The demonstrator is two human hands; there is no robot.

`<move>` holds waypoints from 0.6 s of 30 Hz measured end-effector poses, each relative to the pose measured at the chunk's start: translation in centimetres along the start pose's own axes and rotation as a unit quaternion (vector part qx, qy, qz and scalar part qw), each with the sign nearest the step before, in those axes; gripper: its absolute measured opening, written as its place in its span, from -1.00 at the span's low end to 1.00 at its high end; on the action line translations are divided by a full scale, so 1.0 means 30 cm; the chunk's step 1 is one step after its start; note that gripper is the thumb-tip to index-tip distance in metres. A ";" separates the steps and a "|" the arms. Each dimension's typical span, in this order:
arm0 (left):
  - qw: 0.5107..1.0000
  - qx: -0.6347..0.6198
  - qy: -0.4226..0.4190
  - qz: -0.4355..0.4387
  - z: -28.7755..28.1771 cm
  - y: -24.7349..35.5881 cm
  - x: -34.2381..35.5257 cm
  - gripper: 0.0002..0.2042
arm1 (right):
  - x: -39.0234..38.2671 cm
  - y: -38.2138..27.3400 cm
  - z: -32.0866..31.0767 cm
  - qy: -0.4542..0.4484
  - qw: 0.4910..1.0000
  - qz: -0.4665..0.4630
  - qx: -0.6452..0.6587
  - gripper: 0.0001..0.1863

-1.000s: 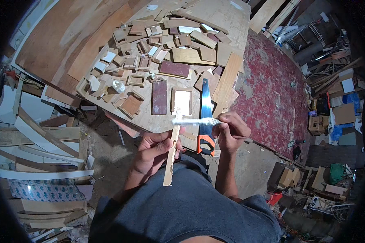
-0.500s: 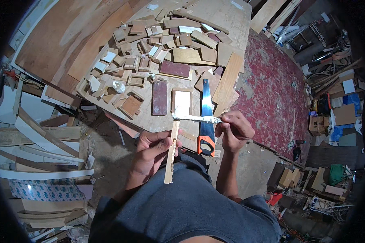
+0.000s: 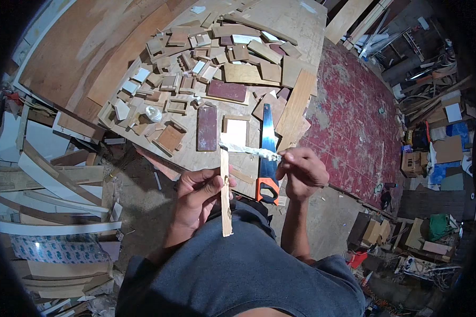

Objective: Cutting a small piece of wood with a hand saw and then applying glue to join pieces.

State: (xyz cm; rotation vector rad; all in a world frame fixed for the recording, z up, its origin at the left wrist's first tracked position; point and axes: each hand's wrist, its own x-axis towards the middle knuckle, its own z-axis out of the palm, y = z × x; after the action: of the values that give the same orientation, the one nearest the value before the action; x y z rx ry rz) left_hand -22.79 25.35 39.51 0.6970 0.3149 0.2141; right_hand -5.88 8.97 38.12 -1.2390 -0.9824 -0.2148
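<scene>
Wooden strip (image 3: pixel 226 208): 1, left hand (image 3: pixel 197 196) | stick (image 3: pixel 263 154): 1 (white-smeared), right hand (image 3: pixel 303 171)

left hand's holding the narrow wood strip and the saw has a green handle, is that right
Not quite: the saw has an orange and black handle, not green, as the head view shows. The left hand does hold the narrow wood strip.

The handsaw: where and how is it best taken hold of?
Probably by the handle of the handsaw, coming from the person's side. The orange-and-black handle end lies toward the person, its closed loop offering an opening to grip through, while the blade points away. The right hand is nearer, but it pinches a white-smeared stick.
</scene>
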 end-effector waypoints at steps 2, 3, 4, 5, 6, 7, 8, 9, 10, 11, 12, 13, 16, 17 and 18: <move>1.000 -0.004 0.009 -0.003 0.007 0.006 -0.003 -0.70 | 0.009 -0.016 -0.002 -0.017 0.999 -0.041 -0.023 -0.70; 1.000 -0.006 0.026 -0.002 0.011 0.006 -0.004 -0.70 | 0.000 -0.030 -0.007 -0.034 0.998 -0.042 -0.042 -0.72; 0.999 -0.007 0.042 -0.001 0.015 0.005 -0.005 -0.70 | -0.010 -0.040 -0.008 -0.051 0.996 -0.043 -0.062 -0.74; 0.999 -0.007 0.043 0.001 0.016 0.004 -0.004 -0.70 | -0.021 -0.043 -0.003 -0.050 0.997 -0.033 -0.056 -0.77; 0.998 -0.007 0.057 0.005 0.019 0.004 0.000 -0.70 | -0.019 -0.045 0.001 -0.050 0.997 -0.034 -0.057 -0.77; 0.997 -0.007 0.071 0.009 0.020 0.003 0.001 -0.70 | -0.015 -0.048 0.005 -0.053 0.994 -0.043 -0.085 -0.77; 0.997 -0.007 0.071 0.009 0.020 0.002 -0.002 -0.70 | -0.014 -0.051 0.006 -0.055 0.991 -0.052 -0.114 -0.78; 0.997 -0.007 0.082 0.009 0.019 0.001 -0.002 -0.70 | -0.018 -0.053 0.004 -0.056 0.990 -0.053 -0.114 -0.78; 0.996 -0.007 0.092 0.009 0.017 0.000 -0.002 -0.70 | -0.027 -0.057 0.000 -0.060 0.989 -0.044 -0.124 -0.77; 0.996 -0.007 0.091 0.010 0.017 0.001 -0.001 -0.70 | -0.032 -0.060 -0.003 -0.064 0.988 -0.034 -0.135 -0.77; 0.996 -0.011 0.090 0.006 0.018 0.004 -0.002 -0.70 | -0.030 -0.061 -0.003 -0.064 0.988 -0.035 -0.135 -0.77; 0.996 -0.015 0.089 0.002 0.018 0.006 -0.004 -0.71 | -0.026 -0.063 -0.003 -0.069 0.987 -0.047 -0.139 -0.77; 0.997 -0.020 0.081 0.005 0.007 0.003 -0.001 -0.71 | -0.035 -0.052 -0.016 -0.072 0.988 -0.058 -0.122 -0.80; 0.997 -0.020 0.079 0.005 0.006 0.004 0.000 -0.71 | -0.041 -0.044 -0.020 -0.071 0.991 -0.057 -0.100 -0.81; 0.997 -0.016 0.072 0.003 0.006 0.002 -0.002 -0.71 | -0.047 -0.040 -0.019 -0.071 0.991 -0.058 -0.100 -0.81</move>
State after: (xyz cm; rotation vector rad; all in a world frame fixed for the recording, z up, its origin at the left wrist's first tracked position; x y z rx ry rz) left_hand -22.77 25.29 39.68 0.6517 0.4459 0.2763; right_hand -7.17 7.54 37.93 -1.3956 -1.1798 -0.3261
